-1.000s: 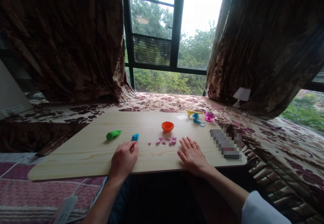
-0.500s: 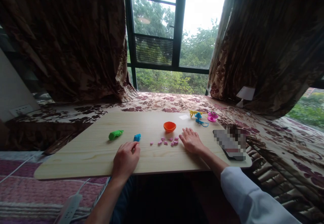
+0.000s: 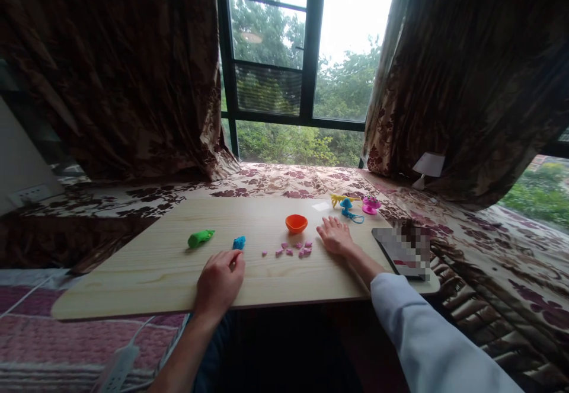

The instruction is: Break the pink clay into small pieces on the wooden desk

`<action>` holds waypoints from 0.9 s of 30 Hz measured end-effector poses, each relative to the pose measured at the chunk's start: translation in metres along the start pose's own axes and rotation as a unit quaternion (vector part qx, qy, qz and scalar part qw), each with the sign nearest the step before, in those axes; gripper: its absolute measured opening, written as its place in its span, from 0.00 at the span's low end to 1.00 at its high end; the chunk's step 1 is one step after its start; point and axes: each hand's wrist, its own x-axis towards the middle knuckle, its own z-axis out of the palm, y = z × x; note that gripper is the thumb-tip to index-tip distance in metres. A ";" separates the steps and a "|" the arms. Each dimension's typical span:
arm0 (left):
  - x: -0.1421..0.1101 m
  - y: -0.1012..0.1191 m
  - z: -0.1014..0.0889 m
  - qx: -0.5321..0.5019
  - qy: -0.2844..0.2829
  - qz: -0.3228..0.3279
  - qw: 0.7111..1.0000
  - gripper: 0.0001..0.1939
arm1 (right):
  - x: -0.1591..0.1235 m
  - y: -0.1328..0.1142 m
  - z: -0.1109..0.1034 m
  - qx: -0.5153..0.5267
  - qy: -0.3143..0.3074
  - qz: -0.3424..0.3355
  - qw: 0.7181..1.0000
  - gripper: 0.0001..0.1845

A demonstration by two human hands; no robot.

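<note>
My left hand (image 3: 221, 279) rests near the front edge of the table with its fingers curled closed; whatever they may hold is hidden. Just beyond its fingertips lies a blue lump (image 3: 239, 242), and farther left a green lump (image 3: 201, 238) with a tapered end. Palm down, my right hand (image 3: 336, 236) lies on the tabletop with fingers stretched out. Several small pink pieces (image 3: 304, 252) are scattered between the two hands. Behind them stands an orange bowl (image 3: 296, 223), left of my right fingertips and apart from them.
The pale wooden table (image 3: 151, 280) also carries a blue mushroom-shaped object (image 3: 345, 205), a yellow figure (image 3: 338, 199), a pink object (image 3: 370, 205), white paper (image 3: 320, 207) and a partly pixelated dark device (image 3: 402, 253). A small lamp (image 3: 429, 166) stands beyond. A power strip (image 3: 119, 369) lies at lower left.
My right hand has slid slightly forward, away from the pink pieces, and its sleeve is farther over the table. The left hand keeps its place. The view has shifted slightly.
</note>
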 end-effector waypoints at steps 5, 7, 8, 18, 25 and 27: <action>-0.001 0.000 -0.001 -0.002 0.001 -0.003 1.000 0.12 | -0.042 -0.012 0.006 -0.005 -0.008 -0.039 0.999 0.34; -0.001 0.001 -0.002 -0.004 0.001 -0.002 1.000 0.11 | -0.077 -0.020 0.009 -0.008 -0.006 -0.068 0.998 0.34; -0.001 0.001 -0.002 -0.006 0.001 -0.001 1.000 0.11 | -0.092 -0.023 0.011 -0.009 -0.005 -0.084 0.996 0.34; 0.000 0.002 0.000 0.000 0.000 -0.002 1.000 0.12 | -0.029 -0.004 0.006 0.010 -0.009 -0.038 0.999 0.36; 0.000 0.001 0.000 0.001 0.001 -0.004 1.000 0.12 | -0.020 -0.002 0.006 0.005 -0.001 -0.036 0.999 0.35; 0.000 0.001 -0.001 -0.002 0.003 -0.005 1.000 0.12 | -0.049 -0.011 0.011 -0.004 -0.003 -0.068 0.998 0.36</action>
